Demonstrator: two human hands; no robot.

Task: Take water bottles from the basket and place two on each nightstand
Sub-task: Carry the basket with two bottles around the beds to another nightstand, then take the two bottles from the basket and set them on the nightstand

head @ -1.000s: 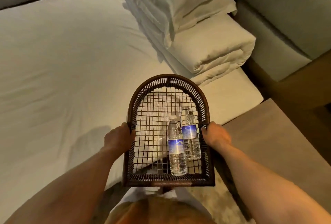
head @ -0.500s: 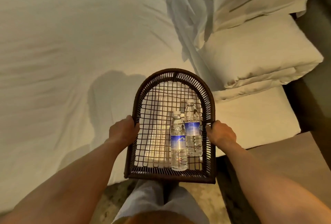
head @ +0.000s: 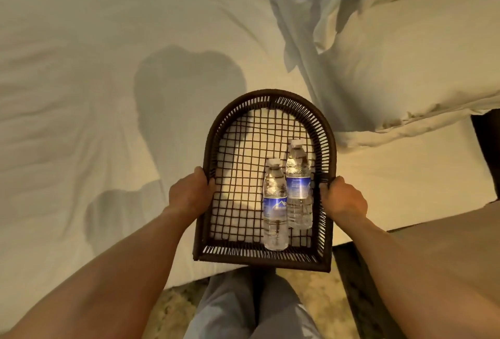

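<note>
Basket (head: 328,146): dark brown, woven, arched at the far end and flat at the near end; the bottom is an open grid. It is held over the bed's edge.
Water bottles: two clear plastic ones with white caps and blue labels are laid side by side in the basket's right half, the near bottle (head: 275,204) touching the far bottle (head: 298,185).
Left hand (head: 189,193): fingers are wrapped around the basket's left rim.
Right hand (head: 343,199): fingers are closed on the right rim.
Bed (head: 89,73): covered by a soft, wrinkled white sheet.
Pillows (head: 400,68): puffy and white, stacked at the upper right.
Floor (head: 173,303): speckled carpet is seen below.
</note>
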